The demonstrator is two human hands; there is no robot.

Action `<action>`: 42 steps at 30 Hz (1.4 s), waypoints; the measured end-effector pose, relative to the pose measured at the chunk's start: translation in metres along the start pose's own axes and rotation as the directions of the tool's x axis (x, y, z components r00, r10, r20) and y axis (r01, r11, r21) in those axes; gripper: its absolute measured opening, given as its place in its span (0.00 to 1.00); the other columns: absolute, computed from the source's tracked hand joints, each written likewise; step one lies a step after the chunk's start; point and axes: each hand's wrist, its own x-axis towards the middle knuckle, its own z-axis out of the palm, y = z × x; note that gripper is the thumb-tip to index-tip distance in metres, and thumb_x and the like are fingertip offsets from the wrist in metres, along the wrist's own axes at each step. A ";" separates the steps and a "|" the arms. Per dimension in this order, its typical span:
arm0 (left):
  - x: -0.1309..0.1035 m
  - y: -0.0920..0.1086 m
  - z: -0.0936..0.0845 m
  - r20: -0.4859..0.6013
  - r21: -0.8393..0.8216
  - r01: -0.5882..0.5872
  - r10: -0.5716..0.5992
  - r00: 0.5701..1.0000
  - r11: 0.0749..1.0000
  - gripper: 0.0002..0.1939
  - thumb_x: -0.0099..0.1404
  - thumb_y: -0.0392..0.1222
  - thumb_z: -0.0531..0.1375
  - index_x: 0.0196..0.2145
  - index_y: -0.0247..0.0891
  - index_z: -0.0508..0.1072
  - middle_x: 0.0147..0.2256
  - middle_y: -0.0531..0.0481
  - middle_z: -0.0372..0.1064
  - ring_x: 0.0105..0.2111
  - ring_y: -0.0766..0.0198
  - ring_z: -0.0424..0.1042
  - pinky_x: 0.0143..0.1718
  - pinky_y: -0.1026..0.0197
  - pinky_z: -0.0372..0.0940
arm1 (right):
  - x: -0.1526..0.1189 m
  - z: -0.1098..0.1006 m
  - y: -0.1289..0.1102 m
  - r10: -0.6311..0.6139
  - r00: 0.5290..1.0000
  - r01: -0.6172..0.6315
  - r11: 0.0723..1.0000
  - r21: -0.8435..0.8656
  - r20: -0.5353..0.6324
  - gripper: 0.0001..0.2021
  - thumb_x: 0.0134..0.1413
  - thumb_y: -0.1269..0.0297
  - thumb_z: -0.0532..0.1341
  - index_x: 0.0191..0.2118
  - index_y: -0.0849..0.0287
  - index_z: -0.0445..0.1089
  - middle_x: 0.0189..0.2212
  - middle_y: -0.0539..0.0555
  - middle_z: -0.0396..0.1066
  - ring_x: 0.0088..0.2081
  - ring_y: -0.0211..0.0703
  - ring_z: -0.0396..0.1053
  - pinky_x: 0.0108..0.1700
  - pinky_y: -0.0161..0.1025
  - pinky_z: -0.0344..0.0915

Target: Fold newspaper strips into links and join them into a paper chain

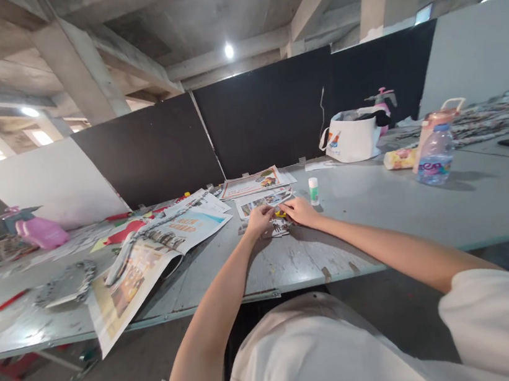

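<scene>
Near the front edge of the worktop (371, 225), we counted two hands at one piece of printed paper (280, 229). The left hand (261, 218) had its fingertips pinched together on the piece's left side; the right hand (302, 210) pinched it from the right, the two sets of tips close together. One yellow patch showed between them, too small for us to identify.

One glue stick (313, 191) stood upright just beyond the right hand. Past both hands lay several overlapping printed sheets (254, 184), not countable exactly. To the left we noted one large printed spread (138, 274) hanging over the front edge, one grey strand (125, 255) lying across it, one twisted ring (89, 271) and one red pen (12, 300).

We counted two pink sprayers: one far left (44, 232), the other partly hidden behind one white bag (351, 138). At right, one clear bottle (435, 157) stood partly in front of one pink bottle (428, 122), with one yellow packet (399, 159) beside them. Dark panels (272, 113) closed off the back.
</scene>
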 end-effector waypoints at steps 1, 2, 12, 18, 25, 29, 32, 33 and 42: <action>0.001 -0.001 0.000 -0.001 -0.015 -0.002 0.002 1.000 1.000 0.08 0.69 0.40 0.65 0.34 0.35 0.83 0.31 0.48 0.81 0.33 0.59 0.79 0.42 0.59 0.71 | 0.000 0.000 0.000 -0.005 1.000 0.005 1.000 -0.006 0.004 0.31 0.77 0.43 0.54 0.21 0.53 0.66 0.14 0.52 0.68 0.21 0.45 0.68 0.34 0.42 0.63; 0.002 -0.001 0.001 -0.004 -0.034 -0.001 0.001 1.000 0.999 0.07 0.69 0.39 0.65 0.34 0.35 0.83 0.31 0.48 0.81 0.33 0.60 0.79 0.41 0.60 0.71 | -0.001 0.000 0.000 -0.010 1.000 0.010 1.000 -0.016 0.011 0.30 0.77 0.46 0.54 0.21 0.53 0.65 0.15 0.51 0.68 0.21 0.44 0.68 0.34 0.42 0.63; 0.005 0.000 0.002 -0.076 -0.184 0.018 -0.032 0.997 0.983 0.02 0.69 0.36 0.68 0.37 0.35 0.82 0.32 0.47 0.82 0.32 0.62 0.80 0.39 0.62 0.72 | -0.002 0.004 0.006 -0.036 0.994 0.047 0.994 -0.101 0.107 0.27 0.77 0.53 0.57 0.22 0.54 0.65 0.18 0.50 0.69 0.26 0.44 0.68 0.35 0.40 0.58; 0.004 0.001 0.006 -0.079 -0.133 0.006 -0.016 0.997 0.991 0.03 0.68 0.38 0.70 0.37 0.36 0.81 0.34 0.46 0.83 0.35 0.58 0.82 0.41 0.60 0.75 | -0.003 0.001 0.007 -0.006 0.990 0.021 0.994 -0.103 0.140 0.34 0.76 0.35 0.56 0.22 0.54 0.65 0.17 0.50 0.68 0.25 0.43 0.68 0.35 0.40 0.58; 0.004 0.004 0.008 -0.067 -0.110 -0.001 -0.006 0.998 0.994 0.02 0.69 0.36 0.67 0.37 0.36 0.81 0.34 0.45 0.83 0.36 0.56 0.83 0.42 0.58 0.75 | -0.001 0.002 0.011 -0.033 0.992 0.048 0.992 -0.121 0.123 0.38 0.71 0.24 0.53 0.22 0.54 0.64 0.18 0.51 0.68 0.25 0.43 0.66 0.34 0.40 0.57; 0.004 0.003 0.007 -0.041 -0.108 -0.011 0.007 0.999 0.994 0.03 0.70 0.36 0.66 0.36 0.36 0.80 0.33 0.46 0.82 0.35 0.57 0.82 0.43 0.57 0.75 | 0.002 0.003 0.016 -0.050 0.992 0.071 0.979 -0.192 0.115 0.36 0.75 0.31 0.54 0.23 0.55 0.67 0.20 0.53 0.72 0.26 0.44 0.67 0.33 0.40 0.55; 0.004 0.003 0.006 -0.046 -0.090 -0.015 0.010 0.999 0.996 0.04 0.69 0.36 0.67 0.35 0.37 0.79 0.33 0.46 0.82 0.35 0.57 0.82 0.45 0.56 0.75 | 0.002 0.004 0.017 -0.059 0.993 0.086 0.958 -0.275 0.104 0.32 0.79 0.41 0.56 0.24 0.56 0.70 0.22 0.55 0.74 0.27 0.44 0.68 0.34 0.41 0.54; 0.004 0.003 0.006 -0.050 -0.086 -0.018 0.013 0.999 0.996 0.04 0.69 0.37 0.67 0.34 0.37 0.79 0.33 0.45 0.82 0.35 0.57 0.82 0.46 0.56 0.75 | 0.002 0.005 0.016 -0.064 0.992 0.092 0.952 -0.291 0.105 0.30 0.79 0.44 0.56 0.25 0.56 0.71 0.22 0.56 0.74 0.27 0.44 0.68 0.34 0.41 0.53; 0.002 0.009 0.007 -0.037 -0.049 -0.043 0.041 0.998 0.998 0.05 0.67 0.38 0.67 0.32 0.38 0.79 0.33 0.47 0.81 0.37 0.57 0.80 0.44 0.58 0.73 | -0.004 0.006 0.009 -0.093 0.990 0.117 0.961 -0.251 0.107 0.33 0.77 0.37 0.53 0.25 0.55 0.69 0.22 0.54 0.73 0.26 0.44 0.65 0.33 0.42 0.52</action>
